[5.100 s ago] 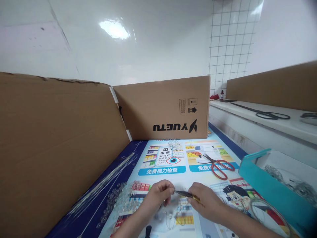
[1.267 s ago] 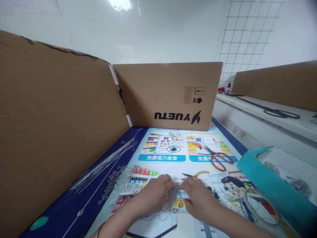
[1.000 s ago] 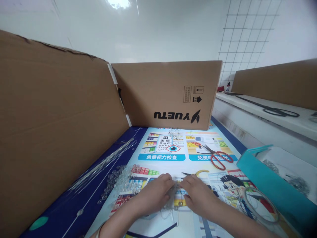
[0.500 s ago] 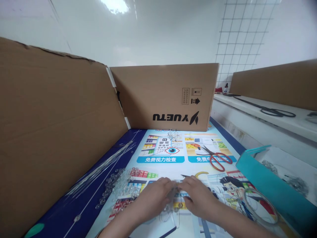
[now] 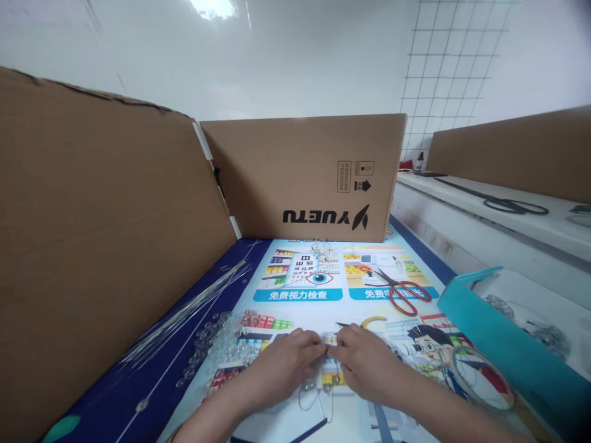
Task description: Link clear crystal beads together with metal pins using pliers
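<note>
My left hand (image 5: 292,362) and my right hand (image 5: 364,364) meet low in the middle, thumbs and fingertips pinched almost against each other. Between and below them hangs thin wire strung with clear round beads (image 5: 327,387), looping down over the printed mat. The fingers hide most of the piece where it is gripped. Just beyond my right hand lie pliers with a yellow handle (image 5: 373,320), partly covered. To the left of my left hand, loose clear beads (image 5: 226,344) are spread in a heap.
Cut straight wires (image 5: 189,311) lie at left. Red-handled scissors (image 5: 405,296) and a tangled beaded wire piece (image 5: 323,248) are farther back. At right are a wire coil (image 5: 508,397) and a teal box (image 5: 503,344). Cardboard panels (image 5: 305,172) stand behind and left.
My fingertips have drawn closer together, and my left hand's fingers have shifted slightly. The hanging wire loops and beads below now show more clearly. The view has shifted a little.
</note>
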Demonstrator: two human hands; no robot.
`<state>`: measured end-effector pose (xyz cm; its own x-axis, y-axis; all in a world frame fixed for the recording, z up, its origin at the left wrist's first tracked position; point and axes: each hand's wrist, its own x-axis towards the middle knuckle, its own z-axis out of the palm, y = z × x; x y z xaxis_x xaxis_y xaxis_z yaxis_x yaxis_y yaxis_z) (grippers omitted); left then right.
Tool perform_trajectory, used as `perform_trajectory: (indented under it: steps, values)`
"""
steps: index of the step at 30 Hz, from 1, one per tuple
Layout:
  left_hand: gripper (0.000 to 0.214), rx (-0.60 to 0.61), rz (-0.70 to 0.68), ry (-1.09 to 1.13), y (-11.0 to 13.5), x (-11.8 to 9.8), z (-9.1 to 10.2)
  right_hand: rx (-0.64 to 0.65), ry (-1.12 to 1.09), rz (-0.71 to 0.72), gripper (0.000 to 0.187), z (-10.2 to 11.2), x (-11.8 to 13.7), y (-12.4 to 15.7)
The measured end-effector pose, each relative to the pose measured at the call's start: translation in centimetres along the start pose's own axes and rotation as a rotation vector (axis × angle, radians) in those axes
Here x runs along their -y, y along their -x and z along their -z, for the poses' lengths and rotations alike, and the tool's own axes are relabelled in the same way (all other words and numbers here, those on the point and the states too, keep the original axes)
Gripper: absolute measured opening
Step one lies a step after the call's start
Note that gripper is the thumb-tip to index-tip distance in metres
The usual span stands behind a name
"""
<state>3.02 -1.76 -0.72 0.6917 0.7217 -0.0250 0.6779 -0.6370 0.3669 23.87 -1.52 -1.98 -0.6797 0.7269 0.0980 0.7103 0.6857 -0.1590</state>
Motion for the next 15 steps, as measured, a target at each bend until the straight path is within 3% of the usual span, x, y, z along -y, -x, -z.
perform_trajectory:
  steps: [9,15]
  values:
    - [0.029,-0.038,-0.029,-0.004,0.2,-0.3,0.2,0.002,0.015,0.082,0.024,-0.8,-1.0,-0.4]
    - [0.037,-0.065,0.001,-0.011,-0.1,0.0,-0.7,-0.028,-0.045,0.094,0.027,-0.9,-1.4,-0.1]
